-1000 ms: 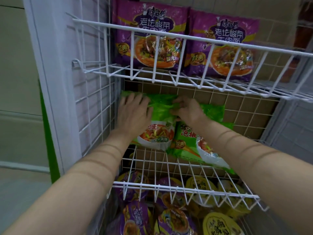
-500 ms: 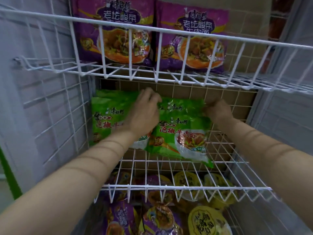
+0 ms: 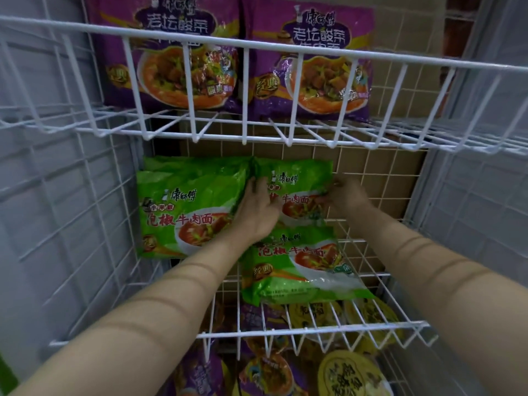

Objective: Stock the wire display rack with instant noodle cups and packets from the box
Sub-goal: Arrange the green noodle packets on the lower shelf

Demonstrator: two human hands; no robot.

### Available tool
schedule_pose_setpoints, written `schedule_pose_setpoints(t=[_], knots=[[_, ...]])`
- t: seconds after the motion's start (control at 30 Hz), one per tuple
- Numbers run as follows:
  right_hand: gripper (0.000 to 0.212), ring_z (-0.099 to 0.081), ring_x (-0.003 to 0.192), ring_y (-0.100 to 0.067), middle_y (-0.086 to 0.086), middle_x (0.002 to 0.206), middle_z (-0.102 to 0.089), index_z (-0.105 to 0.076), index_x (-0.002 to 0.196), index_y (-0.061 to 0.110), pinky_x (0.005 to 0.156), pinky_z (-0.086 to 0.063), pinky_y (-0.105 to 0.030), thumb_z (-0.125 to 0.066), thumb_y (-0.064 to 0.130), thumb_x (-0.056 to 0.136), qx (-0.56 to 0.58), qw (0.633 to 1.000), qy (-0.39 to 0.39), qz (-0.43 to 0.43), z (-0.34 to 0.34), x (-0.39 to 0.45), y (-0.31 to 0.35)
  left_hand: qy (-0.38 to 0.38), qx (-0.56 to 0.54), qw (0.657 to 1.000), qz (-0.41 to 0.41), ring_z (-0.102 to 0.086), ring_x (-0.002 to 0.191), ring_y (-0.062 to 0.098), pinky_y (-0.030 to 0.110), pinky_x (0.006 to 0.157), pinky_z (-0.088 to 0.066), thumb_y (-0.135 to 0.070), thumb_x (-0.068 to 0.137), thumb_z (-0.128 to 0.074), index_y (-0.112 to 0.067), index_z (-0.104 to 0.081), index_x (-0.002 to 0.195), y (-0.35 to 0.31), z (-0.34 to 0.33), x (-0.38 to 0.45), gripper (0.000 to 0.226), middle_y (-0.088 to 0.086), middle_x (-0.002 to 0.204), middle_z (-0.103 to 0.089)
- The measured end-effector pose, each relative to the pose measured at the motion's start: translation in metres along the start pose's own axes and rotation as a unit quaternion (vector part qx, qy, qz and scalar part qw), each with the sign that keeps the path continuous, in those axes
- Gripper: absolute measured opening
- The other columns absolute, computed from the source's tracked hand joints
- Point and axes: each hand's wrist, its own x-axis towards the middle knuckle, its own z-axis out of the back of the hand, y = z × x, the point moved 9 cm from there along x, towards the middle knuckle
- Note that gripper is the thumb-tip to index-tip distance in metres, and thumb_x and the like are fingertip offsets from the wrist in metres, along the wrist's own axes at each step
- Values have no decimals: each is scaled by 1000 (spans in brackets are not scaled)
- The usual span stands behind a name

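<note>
Left hand (image 3: 258, 208): I press flat on the rear packet (image 3: 297, 190).
Right hand (image 3: 347, 197): I pinch its right edge.
Risk: front packet (image 3: 297, 270) slides off the shelf (image 3: 314, 331) front if nudged.

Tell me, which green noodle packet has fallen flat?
The front green packet lies flat on the middle shelf; the other green packets stand upright behind it.

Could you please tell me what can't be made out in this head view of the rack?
- Right hand fingertips: behind the upright green packet.
- Purple packets: tops cut off by the upper edge.
- Cups below: blurred, behind shelf wires.
- The box: out of view.
</note>
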Motion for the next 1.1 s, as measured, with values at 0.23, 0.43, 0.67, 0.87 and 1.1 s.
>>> schedule_pose_setpoints(t=[0.23,0.43,0.67,0.87,1.1], knots=[[18,-44,48,-13,-11,65,-54,-55,74,5,37,-33,-15,-59,12,90,-109,987,97,-74,12,-21,-13,40,113,991,-57,-26,137,35,36,114,-22,-13,92,-53,-15,-17,148,-7,-5,-10,67,13,153,1],[24,-33,44,-8,2,58,-46,-54,83,15,35,-26,-14,-64,36,87,-176,939,250,-157,-15,-55,-39,34,151,985,-81,-34,129,32,34,110,-28,-12,91,-52,-4,-34,134,-8,-2,-19,47,16,140,-18],[19,-44,38,-6,-3,61,-48,-47,78,16,30,-31,-15,-56,7,92,-67,982,168,-54,-14,-50,-10,58,125,983,-123,-33,134,29,44,110,-33,-27,99,-40,-11,-31,143,-20,-8,-28,47,10,146,-20],[25,-51,59,-21,-4,75,-55,-44,75,22,57,-47,-35,-52,10,96,104,994,10,41,11,-33,14,-21,180,971,-155,-8,144,31,41,116,-15,-36,96,-47,-20,-15,150,-31,3,-31,65,11,157,2],[36,-61,64,-21,-5,78,-62,-42,114,21,63,-55,-34,-48,-6,90,195,981,0,-24,14,-34,2,-29,273,944,-181,-39,120,29,40,91,-48,-5,83,-59,-16,-39,131,-33,-1,-32,53,14,133,-31]])
